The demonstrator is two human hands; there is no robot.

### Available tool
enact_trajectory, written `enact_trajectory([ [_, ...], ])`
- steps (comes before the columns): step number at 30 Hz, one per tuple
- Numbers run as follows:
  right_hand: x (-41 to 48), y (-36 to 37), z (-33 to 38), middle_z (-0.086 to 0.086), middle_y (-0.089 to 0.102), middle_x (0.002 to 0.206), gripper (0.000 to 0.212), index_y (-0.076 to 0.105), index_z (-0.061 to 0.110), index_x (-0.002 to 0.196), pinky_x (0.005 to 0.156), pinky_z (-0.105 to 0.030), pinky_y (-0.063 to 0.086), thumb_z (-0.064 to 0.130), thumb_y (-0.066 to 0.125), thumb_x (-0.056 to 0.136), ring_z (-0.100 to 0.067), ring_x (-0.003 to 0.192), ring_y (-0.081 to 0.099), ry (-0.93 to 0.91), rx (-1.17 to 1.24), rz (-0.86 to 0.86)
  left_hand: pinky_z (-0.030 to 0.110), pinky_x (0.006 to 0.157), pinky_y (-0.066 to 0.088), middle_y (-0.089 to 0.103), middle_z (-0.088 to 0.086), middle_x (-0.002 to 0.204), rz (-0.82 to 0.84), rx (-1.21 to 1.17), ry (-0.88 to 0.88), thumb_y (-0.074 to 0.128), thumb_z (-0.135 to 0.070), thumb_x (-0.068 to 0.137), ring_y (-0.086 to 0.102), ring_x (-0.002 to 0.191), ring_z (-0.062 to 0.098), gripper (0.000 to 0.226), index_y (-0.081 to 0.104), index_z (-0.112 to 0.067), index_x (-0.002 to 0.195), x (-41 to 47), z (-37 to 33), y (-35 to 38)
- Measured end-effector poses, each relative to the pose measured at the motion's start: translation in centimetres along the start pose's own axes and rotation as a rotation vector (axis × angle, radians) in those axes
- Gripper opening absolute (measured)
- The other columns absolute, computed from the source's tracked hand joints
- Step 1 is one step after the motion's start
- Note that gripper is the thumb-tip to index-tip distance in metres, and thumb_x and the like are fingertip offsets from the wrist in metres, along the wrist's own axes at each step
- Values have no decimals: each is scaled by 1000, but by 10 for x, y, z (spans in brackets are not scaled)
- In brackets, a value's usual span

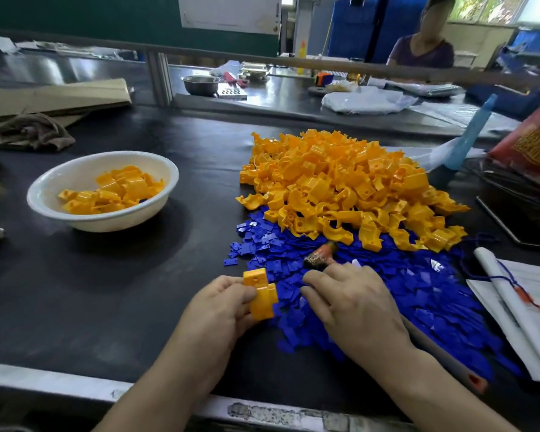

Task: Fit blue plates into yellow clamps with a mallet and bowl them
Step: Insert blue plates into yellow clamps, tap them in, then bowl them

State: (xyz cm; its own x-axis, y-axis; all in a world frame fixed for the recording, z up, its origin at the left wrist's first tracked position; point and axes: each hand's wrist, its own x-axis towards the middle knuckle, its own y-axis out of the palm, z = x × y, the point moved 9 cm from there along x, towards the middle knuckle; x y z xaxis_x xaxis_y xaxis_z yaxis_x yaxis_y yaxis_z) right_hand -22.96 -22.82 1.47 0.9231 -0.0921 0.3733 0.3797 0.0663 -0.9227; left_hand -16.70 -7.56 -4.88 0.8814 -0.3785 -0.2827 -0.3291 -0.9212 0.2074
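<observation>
Daylight from windows [493, 7] at upper right of the frame lights the scene evenly; the white bowl [106, 222] casts a soft shadow on the dark worktop [106, 291]; steel surfaces [60, 70] at upper left glare; wide-angle distortion bows the edges; the background is slightly soft.

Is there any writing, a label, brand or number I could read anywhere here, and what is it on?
No text here can be read.
Red bag with gold print: gold marks, too blurred to read.
White sheet on the green wall: only faint smudges, no legible words.
White papers at the table's right edge: no legible writing.
</observation>
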Motion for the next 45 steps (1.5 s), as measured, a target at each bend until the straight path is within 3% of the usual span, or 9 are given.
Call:
enact_trajectory([
  [4, -7, -8, -10, 8, 65, 74, 23, 64, 27, 88, 55, -30, 49, 42, 47, 91, -11, 66, 61, 64, 99, -31, 24, 60, 57, 72, 14, 80, -72, -37, 59, 55, 0, 88, 69, 70, 19, 17, 66, -10, 80, -1, 0, -10],
  [10, -9, -2, -21, 11, 69, 87, 12, 67, 28, 99, 72, -28, 53, 26, 60, 89, -6, 80, 63, 170, 296, 8, 43, 77, 52, 75, 6, 79, -135, 141, 147, 66, -20, 82, 65, 71, 17, 9, 72, -26, 82, -17, -8, -27],
  [15, -13, -5, -19, 16, 63, 81, 10, 67, 31, 96, 63, -2, 36, 30, 61, 87, 3, 76, 55, 225, 363, 34, 24, 64, 47, 75, -3, 76, -189, 260, 233, 65, -17, 85, 66, 62, 2, 16, 71, -31, 86, -26, -15, -28],
  [22, -34, -19, 18, 6, 66, 96, 43, 65, 20, 109, 72, -31, 54, 52, 59, 81, -15, 87, 62, -11, 222, 69, 53, 79, 54, 75, 4, 81, -188, 195, 214, 67, -40, 71, 68, 71, 18, 23, 71, -28, 90, -27, -6, -39],
  [26, -47, 3, 43, 7, 57, 86, 49, 64, 24, 96, 60, -28, 48, 65, 50, 73, -15, 77, 55, -173, 57, 249, 57, 80, 55, 75, 6, 81, -171, 167, 209, 66, -49, 62, 69, 71, 18, 36, 71, -28, 92, -26, -4, -38],
  [29, -40, 13, 33, 4, 50, 99, 41, 55, 25, 105, 67, -33, 45, 58, 39, 87, -18, 87, 51, -163, 0, 286, 57, 80, 55, 75, 4, 81, -177, 185, 212, 65, -42, 69, 69, 70, 17, 26, 71, -29, 91, -25, -3, -38],
  [35, -29, 10, 20, 3, 49, 73, 19, 56, 21, 73, 40, -29, 38, 33, 63, 86, -16, 56, 48, -128, -68, 136, 63, 79, 53, 75, 5, 80, -199, 205, 224, 62, -18, 89, 68, 70, 23, 13, 71, -27, 91, -28, -3, -40],
  [40, -25, 4, 8, 2, 52, 76, 15, 60, 20, 82, 41, -28, 43, 33, 67, 84, -16, 58, 54, -51, -57, 80, 44, 73, 56, 75, 1, 79, -180, 239, 252, 62, -18, 88, 68, 69, 13, 14, 71, -29, 89, -30, -6, -35],
  [45, -19, 16, -8, 4, 51, 90, 31, 51, 28, 110, 48, -28, 35, 51, 42, 92, -19, 71, 58, 55, -155, 145, 13, 58, 50, 75, -4, 78, -161, 252, 271, 65, -14, 86, 66, 64, 0, 19, 71, -32, 84, -30, -8, -30],
])
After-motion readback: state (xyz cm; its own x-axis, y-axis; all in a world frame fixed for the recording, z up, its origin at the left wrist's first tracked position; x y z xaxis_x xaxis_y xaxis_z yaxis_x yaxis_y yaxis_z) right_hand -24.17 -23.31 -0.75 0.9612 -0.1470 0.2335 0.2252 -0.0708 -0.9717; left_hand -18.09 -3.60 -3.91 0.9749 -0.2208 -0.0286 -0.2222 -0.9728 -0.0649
